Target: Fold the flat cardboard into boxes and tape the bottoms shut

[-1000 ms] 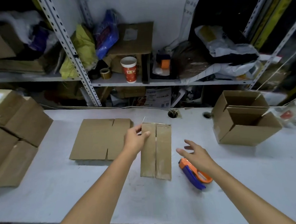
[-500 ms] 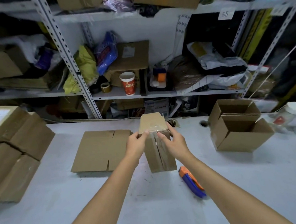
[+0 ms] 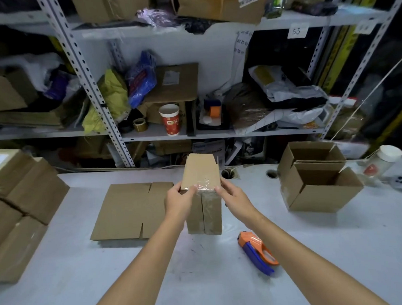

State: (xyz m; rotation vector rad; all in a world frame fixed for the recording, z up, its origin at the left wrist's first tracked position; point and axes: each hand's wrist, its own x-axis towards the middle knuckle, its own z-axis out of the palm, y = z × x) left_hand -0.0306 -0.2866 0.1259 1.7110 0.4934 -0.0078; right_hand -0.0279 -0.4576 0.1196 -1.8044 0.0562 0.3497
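Worktop [image 3: 86, 286]: grey, carries all the stock.
Finished box [image 3: 323, 192]: far right, flaps open, apparently parked clear of the working area.
Flat cardboard [image 3: 128, 212]: lies left of centre, probably the next blank.
Current box [image 3: 204, 212]: centre, tipped so its taped bottom seam faces the person, likely for smoothing the tape end.
Tape dispenser [image 3: 256, 249]: laid down near, to the right.
Left hand [image 3: 180, 200], right hand [image 3: 235, 197]: fingers and thumbs pinch the box's taped edge from either side.
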